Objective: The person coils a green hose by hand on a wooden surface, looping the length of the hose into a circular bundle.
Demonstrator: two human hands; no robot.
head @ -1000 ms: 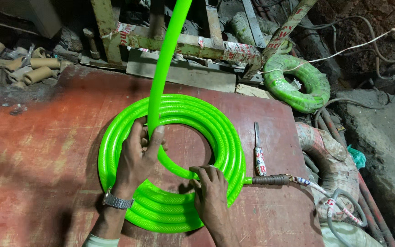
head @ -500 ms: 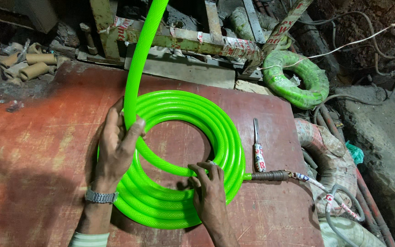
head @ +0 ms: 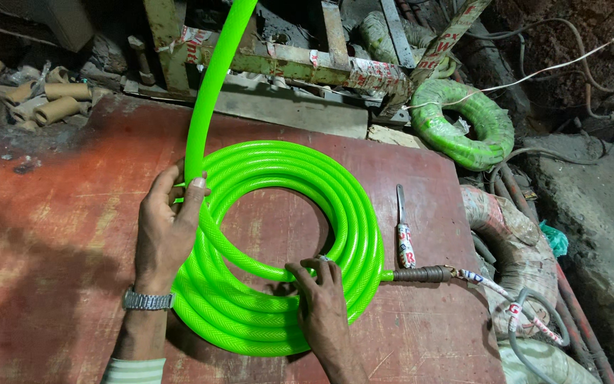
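Note:
A bright green braided hose (head: 300,171) lies coiled flat on a worn red board (head: 58,235). Its free length rises steeply from the coil's left side toward the top of the view. My left hand (head: 168,227), with a metal watch on the wrist, grips that rising length where it leaves the coil. My right hand (head: 321,299) presses down on the coil's lower inner loops, fingers curled over them. A dark ribbed fitting (head: 421,274) sticks out of the coil on the right.
A knife with a wrapped handle (head: 404,231) lies right of the coil. A wrapped green hose coil (head: 463,121) sits at the back right, above bundled hoses and cables (head: 513,249). Cardboard tubes (head: 44,99) lie at the back left; a rusty metal frame (head: 307,60) spans the back.
My left hand has slid with the rising hose leftward and around the coil's edge. The coil has gained hose. My right hand stays pressed on the lower loops.

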